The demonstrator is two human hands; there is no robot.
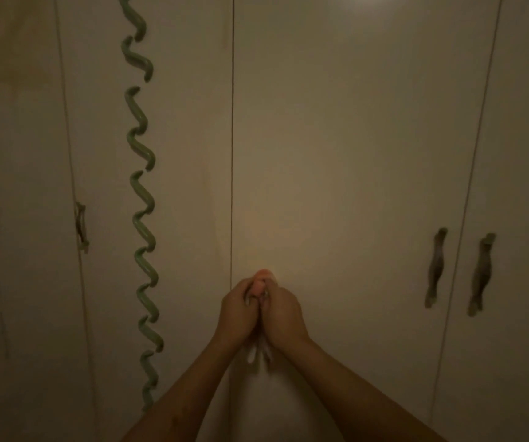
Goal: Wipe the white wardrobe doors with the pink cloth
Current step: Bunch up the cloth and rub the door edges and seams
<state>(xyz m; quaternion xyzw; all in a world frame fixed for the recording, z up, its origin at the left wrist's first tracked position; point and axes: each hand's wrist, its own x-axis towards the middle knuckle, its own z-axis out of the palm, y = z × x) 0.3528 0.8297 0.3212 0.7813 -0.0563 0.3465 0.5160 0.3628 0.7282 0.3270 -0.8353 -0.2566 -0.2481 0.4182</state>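
Observation:
The pink cloth (260,282) is bunched up between both hands, and only a small pink tip shows above the fingers. My left hand (241,309) and my right hand (284,314) are pressed together in front of me, fingers curled round the cloth. A pale bit of fabric (258,354) hangs below the hands at the wrists. The white wardrobe doors (336,154) fill the view behind the hands in dim light. The hands sit just right of a door seam (232,154); whether the cloth touches the door cannot be told.
A green wavy trim (142,199) runs down the door left of the seam. Two dark handles (458,269) sit at the right, either side of another seam. More handles (81,226) are on the left doors.

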